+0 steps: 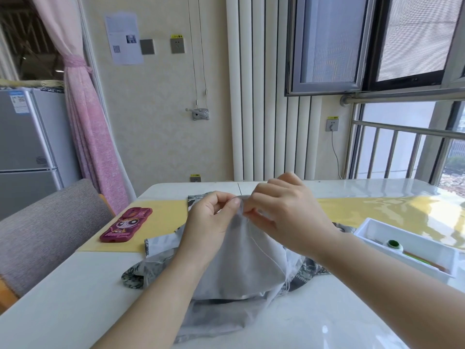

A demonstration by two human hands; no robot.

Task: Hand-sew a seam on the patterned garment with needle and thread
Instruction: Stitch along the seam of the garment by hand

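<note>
the garment point(241, 268) lies heaped in the middle of the desk point(75, 285), pale grey inside facing up, with its patterned side showing only at the edges near the wrists and at the far end. its top fold is lifted off the surface between both hands. the left hand point(208, 217) has thumb and curled fingers pinching that raised edge from the left. the right hand point(289, 215) meets it from the other side, fingertips closed tight on the same bit of cloth, so the two hands are nearly touching. a white thread point(261, 248) runs down from the right hand's fingers across the grey cloth. the needle is too small to make out; i can't tell which fingers have it.

under the far part of the garment a yellow mat point(163, 222) stretches across the desk, and on its left end sits a phone point(125, 225) in a pink cartoon case, well apart from the sewing. off to the right there's a white tray point(372, 229) with a green-topped spool point(394, 245) and a thin stick lying in it.

a grey chair point(45, 227) stands at the left side of the desk. behind it hangs a pink curtain point(93, 134) tied back, next to a silver fridge point(25, 147). a white radiator point(264, 96) runs up the back wall, with windows and a metal railing point(402, 132) to the right
</note>
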